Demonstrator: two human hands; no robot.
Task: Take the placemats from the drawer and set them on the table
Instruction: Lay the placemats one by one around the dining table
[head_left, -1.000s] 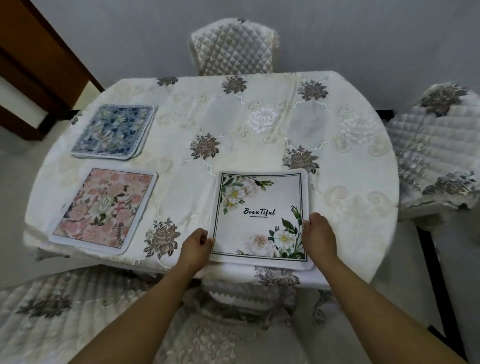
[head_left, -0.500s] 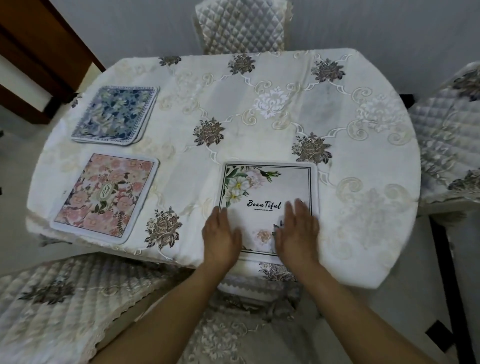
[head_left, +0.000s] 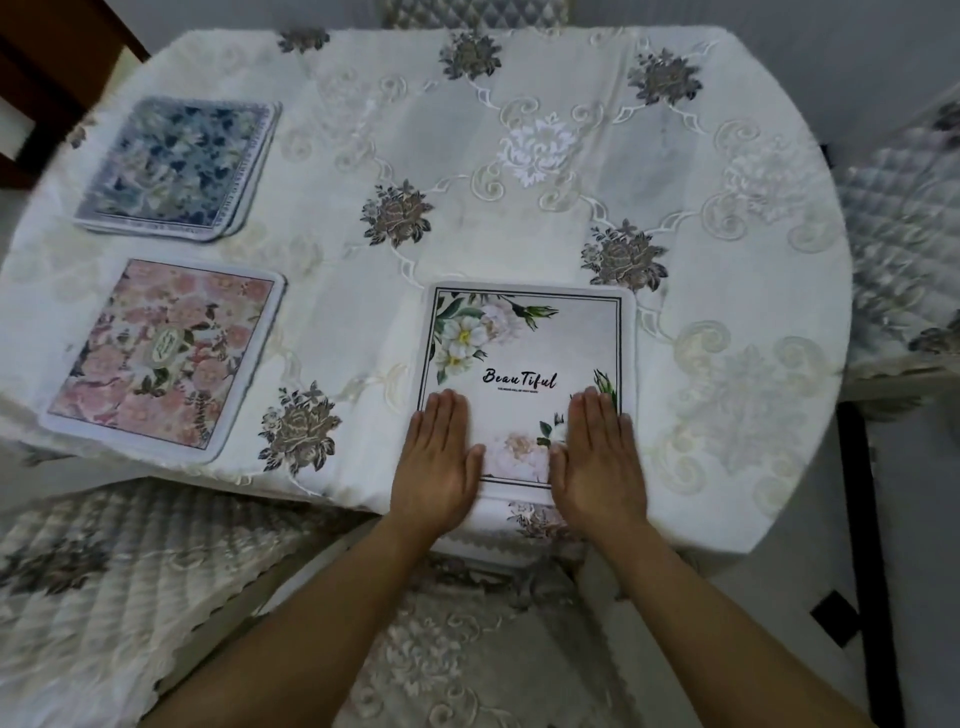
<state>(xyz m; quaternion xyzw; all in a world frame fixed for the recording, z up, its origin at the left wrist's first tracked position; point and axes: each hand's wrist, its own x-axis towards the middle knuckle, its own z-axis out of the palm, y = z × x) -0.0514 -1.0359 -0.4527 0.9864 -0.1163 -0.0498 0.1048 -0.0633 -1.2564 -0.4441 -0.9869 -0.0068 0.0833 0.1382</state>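
A white placemat (head_left: 540, 343) with green leaves, white flowers and the word "Beautiful" lies flat near the table's front edge. My left hand (head_left: 434, 465) rests palm down on its near left corner, and my right hand (head_left: 597, 462) rests palm down on its near right corner, fingers straight and together, gripping nothing. A pink floral placemat (head_left: 161, 353) lies flat at the front left. Behind it a blue floral placemat (head_left: 179, 166) tops a small stack at the back left. The drawer is out of view.
The round table (head_left: 519, 156) wears a white embroidered cloth with grey flower motifs. Quilted chairs stand at the far side (head_left: 472, 8), at the right (head_left: 904, 249) and at the near left (head_left: 104, 582). A dark wooden piece (head_left: 47, 47) stands at the back left.
My hands went from holding the white placemat's side edges to lying flat on it, then slid apart towards its near corners. The view has moved closer to the table.
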